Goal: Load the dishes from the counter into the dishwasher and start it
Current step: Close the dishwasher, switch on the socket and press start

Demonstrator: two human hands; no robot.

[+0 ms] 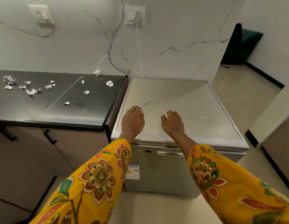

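A silver freestanding dishwasher [181,97] stands against the marble wall, its door shut, with a handle [172,153] and a label [132,172] on the front. My left hand [132,121] and my right hand [172,122] hover over its flat top near the front edge, fingers loosely curled, holding nothing. Both arms wear yellow flowered sleeves. A black counter [63,109] adjoins the dishwasher on the left. No dishes show on it.
Several crumpled paper scraps [33,91] lie scattered over the counter. Cabinet doors with black handles [50,136] sit below it. A white cord [139,50] runs from a wall socket [135,15] down behind the dishwasher. Open tiled floor lies to the right.
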